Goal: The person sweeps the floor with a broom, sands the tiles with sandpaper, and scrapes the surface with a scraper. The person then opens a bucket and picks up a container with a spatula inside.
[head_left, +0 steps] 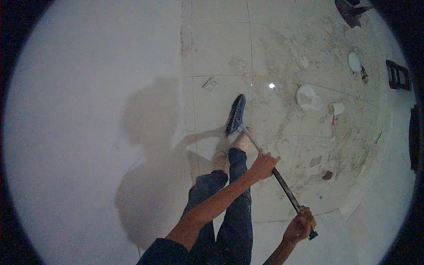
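A long-handled broom (pixel 286 189) slants across the floor in front of me. Its dark bristled head (pixel 236 115) rests on the dirty tiles just ahead of my feet. Partway down the shaft, my left hand (pixel 263 165) is closed round the handle. Close to the upper end, my right hand (pixel 302 224) grips the same handle, and the black tip sticks out beyond it. My feet, in light perforated shoes (pixel 244 140), stand beside the broom head.
A pale wall (pixel 79 132) bearing my shadow runs along the left. On the stained floor lie a flattened wrapper (pixel 210 83), a white round dish (pixel 305 97), a white cup (pixel 337 108) and a dark scrap (pixel 327 175). A black slotted object (pixel 398 75) is at the far right.
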Tool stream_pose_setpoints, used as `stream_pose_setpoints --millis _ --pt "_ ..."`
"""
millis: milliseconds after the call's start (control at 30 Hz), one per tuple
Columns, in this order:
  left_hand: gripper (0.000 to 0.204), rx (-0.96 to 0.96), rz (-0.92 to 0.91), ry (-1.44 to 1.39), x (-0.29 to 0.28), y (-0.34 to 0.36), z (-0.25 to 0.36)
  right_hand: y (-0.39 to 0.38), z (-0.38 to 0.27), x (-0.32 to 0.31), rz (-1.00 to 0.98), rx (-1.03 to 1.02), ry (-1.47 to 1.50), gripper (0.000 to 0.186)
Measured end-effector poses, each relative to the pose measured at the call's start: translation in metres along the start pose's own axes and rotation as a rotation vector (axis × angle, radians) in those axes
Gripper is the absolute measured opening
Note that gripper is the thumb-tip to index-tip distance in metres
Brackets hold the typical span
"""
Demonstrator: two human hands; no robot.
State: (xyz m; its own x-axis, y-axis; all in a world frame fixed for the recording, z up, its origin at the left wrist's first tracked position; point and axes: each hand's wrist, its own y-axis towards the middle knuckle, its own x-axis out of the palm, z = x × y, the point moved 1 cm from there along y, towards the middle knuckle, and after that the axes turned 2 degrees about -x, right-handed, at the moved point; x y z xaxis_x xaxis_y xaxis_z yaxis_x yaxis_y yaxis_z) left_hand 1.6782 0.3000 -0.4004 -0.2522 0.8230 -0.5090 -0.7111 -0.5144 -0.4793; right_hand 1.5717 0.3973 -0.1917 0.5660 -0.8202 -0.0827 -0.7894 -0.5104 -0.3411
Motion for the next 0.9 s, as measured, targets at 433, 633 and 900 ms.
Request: stream_pose_setpoints --millis 433,633,900 --pt "0.041 -0.188 0.378 0.271 -0.175 -0.014 -0.186 0.026 0.063 0.207 -0.583 0.302 -0.343 0.009" --pt "0.042 -0.094 0.244 -0.106 -0.095 0.035 -0.103 0.014 0.018 0.131 -0.090 0.112 -0.146 0.012" --pt "0.052 0.150 0.024 -0.127 -0.077 0.019 -0.006 -0.025 -0.072 0.109 0.114 -0.014 -0.534 0.013"
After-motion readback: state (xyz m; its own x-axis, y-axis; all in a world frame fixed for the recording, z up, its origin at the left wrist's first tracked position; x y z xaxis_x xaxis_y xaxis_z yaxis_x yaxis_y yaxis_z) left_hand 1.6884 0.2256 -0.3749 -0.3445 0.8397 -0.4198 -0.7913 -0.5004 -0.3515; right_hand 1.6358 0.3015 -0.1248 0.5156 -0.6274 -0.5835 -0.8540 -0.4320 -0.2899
